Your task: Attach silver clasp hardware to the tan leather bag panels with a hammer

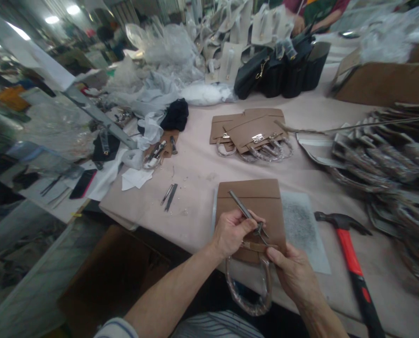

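A brown leather bag panel (pixel 255 197) lies in front of me, with a plastic-wrapped handle (pixel 256 310) hanging over the table's front edge. My left hand (pixel 232 232) is closed on a slim metal tool (pixel 239 203), held slantwise above the panel; its exact kind is unclear. Thin curved tips (pixel 263 233) show past my fingers, close to a narrow strap (pixel 260 246) across the panel. My right hand (pixel 295 270) pinches the panel's lower right edge, thumb on top by the strap end and fingers mostly hidden beneath.
Right of the panel are a grey slab (pixel 302 230) and a red-and-black claw hammer (pixel 350 253). Two slim tools (pixel 170 197) lie left. Behind are more brown panels (pixel 255 129), black bags (pixel 279 70) and a person's hand (pixel 298 24). Wrapped handles (pixel 388 162) pile up at right.
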A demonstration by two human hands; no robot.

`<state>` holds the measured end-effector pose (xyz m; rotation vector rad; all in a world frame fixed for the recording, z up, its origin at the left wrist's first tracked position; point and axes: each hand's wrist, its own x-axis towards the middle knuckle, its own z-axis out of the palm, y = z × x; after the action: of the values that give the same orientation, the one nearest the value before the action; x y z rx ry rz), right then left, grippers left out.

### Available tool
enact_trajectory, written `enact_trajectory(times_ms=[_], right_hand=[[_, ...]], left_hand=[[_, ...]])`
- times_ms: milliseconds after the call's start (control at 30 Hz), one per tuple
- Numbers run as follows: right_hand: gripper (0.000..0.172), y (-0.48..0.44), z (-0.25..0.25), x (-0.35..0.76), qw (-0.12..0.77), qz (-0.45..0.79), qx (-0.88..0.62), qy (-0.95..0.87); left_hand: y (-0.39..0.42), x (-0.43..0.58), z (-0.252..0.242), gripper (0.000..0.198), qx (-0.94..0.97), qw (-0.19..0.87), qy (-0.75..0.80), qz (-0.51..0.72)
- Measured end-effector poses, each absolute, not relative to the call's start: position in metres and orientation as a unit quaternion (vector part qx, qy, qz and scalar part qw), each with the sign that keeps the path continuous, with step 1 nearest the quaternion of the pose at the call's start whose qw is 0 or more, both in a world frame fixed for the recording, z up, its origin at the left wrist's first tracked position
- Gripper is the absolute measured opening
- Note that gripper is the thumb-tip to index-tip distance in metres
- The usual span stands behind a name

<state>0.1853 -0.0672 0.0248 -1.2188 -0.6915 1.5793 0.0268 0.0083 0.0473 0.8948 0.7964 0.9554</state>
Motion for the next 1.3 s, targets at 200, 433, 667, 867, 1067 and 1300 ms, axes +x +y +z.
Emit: enact_trajectory(times_ms=[200,433,667,867,1067,1300], right_hand=[[0.048,-0.063,0.023,0.190,0.483,0.641,-0.510,-0.310],[0.047,-0.066,0.019,0.191,0.476,0.633,-0.521,-0.318],[0.049,-0.065,0.019,0.191,0.475,0.630,-0.525,-0.320],[0.049,-0.062,0.022,0.188,0.467,0.636,-0.525,-0.320],[0.048,-0.062,0.024,0.190,0.452,0.655,-0.509,-0.330],[0.053,-0.060,0.043,0.199,0.390,0.707,-0.455,-0.376]], left_hand=[[0.006,0.023,0.051,0.042,0.419,0.706,0.352,0.451],[0.004,0.023,0.051,0.037,0.459,0.683,0.342,0.453],[0.001,0.023,0.052,0.031,0.510,0.642,0.353,0.450],[-0.006,0.025,0.054,0.016,0.585,0.548,0.370,0.469],[-0.007,0.025,0.053,0.015,0.656,0.458,0.371,0.471],[0.004,0.021,0.060,0.015,0.630,0.497,0.423,0.422]])
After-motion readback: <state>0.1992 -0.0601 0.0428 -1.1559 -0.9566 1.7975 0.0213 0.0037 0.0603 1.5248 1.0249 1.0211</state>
